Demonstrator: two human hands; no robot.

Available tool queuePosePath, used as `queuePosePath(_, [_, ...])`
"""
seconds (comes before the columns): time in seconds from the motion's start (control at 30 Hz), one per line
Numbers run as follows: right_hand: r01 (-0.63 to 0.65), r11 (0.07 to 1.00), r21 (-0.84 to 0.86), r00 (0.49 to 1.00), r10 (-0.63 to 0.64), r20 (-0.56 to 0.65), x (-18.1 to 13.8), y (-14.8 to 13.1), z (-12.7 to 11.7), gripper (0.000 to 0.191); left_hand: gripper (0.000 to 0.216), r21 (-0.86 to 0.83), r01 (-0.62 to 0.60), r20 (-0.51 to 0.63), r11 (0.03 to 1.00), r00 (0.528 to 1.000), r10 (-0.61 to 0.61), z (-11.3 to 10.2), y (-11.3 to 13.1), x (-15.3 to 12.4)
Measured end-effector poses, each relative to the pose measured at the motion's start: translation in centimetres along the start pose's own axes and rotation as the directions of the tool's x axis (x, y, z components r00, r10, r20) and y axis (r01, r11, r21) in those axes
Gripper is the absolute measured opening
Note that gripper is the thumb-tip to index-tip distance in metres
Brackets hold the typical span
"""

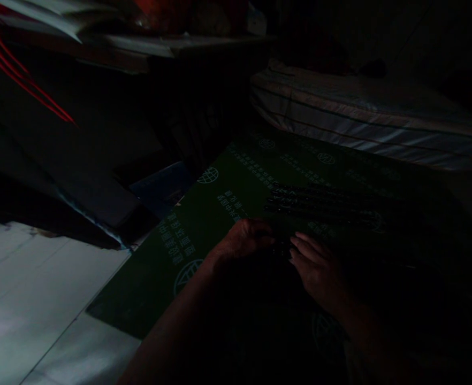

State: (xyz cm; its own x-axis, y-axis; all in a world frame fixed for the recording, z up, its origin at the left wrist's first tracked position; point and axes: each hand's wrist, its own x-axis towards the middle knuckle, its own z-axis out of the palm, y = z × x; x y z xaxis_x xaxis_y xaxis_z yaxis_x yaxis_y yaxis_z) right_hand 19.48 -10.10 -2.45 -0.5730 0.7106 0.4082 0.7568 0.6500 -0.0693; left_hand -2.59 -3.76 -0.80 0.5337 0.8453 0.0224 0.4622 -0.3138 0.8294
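The light is very dim. My left hand [246, 238] is closed, its fingers curled at the end of a dark strip with small shiny spots [281, 248]. Facing it from the right, my right hand [314, 262] has its fingers close together and bent over the same strip. Most of that strip is lost in shadow. Just beyond my hands, several similar dark strips [320, 206] lie side by side. Under everything is a green board [147, 299] with pale printed characters and globe marks.
A plastic-wrapped mattress [364, 120] borders the board's far side. At the upper left stands a cluttered table [131, 48], with red cords [23, 75] hanging at its left. Pale floor tiles [31, 289] show at the left, and a blue flat item [161, 184] lies beside the board.
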Motion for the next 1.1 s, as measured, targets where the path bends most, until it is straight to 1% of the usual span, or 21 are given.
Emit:
queuePosePath(0.1, [0.041,0.997,-0.058,0.999,-0.042,-0.024,-0.4,-0.4,0.0,0.028,0.015,-0.019,0.013,-0.005,1.0,1.0,-0.013,0.1,0.0,-0.1])
queuePosePath(0.23, [0.087,0.989,-0.122,0.996,-0.089,-0.017,-0.6,-0.8,-0.2,0.024,0.016,-0.007,0.017,-0.004,1.0,1.0,-0.017,0.1,0.0,-0.1])
queuePosePath(0.43, [0.111,0.982,-0.155,0.993,-0.115,-0.015,-0.8,-1.1,-0.5,0.025,0.013,0.0,-0.014,0.015,1.0,1.0,0.014,0.2,0.0,0.0])
queuePosePath(0.57, [0.112,0.98,-0.162,0.993,-0.114,-0.008,-0.8,-1.3,-0.6,0.026,0.014,0.021,-0.004,0.001,1.0,1.0,0.004,0.2,-0.2,-0.1])
queuePosePath(0.7, [0.117,0.98,-0.162,0.993,-0.119,0.001,-0.6,-1.3,-0.7,0.025,0.017,0.007,-0.008,0.003,1.0,1.0,0.008,0.2,-0.3,-0.1])
queuePosePath(0.93, [0.123,0.98,-0.155,0.992,-0.116,0.051,-0.3,-1.4,-0.6,0.027,0.018,-0.004,-0.012,0.007,1.0,1.0,0.012,0.0,0.0,-0.1])
queuePosePath(1.0, [0.114,0.983,-0.144,0.993,-0.11,0.038,-0.4,-1.4,-0.6,0.026,0.017,-0.002,0.002,-0.001,1.0,1.0,-0.002,0.0,0.1,-0.1])
queuePosePath(1.1, [0.075,0.99,-0.122,0.997,-0.077,-0.015,-0.5,-1.3,-0.4,0.026,0.016,0.002,0.007,-0.005,1.0,1.0,-0.007,0.0,0.3,-0.2])
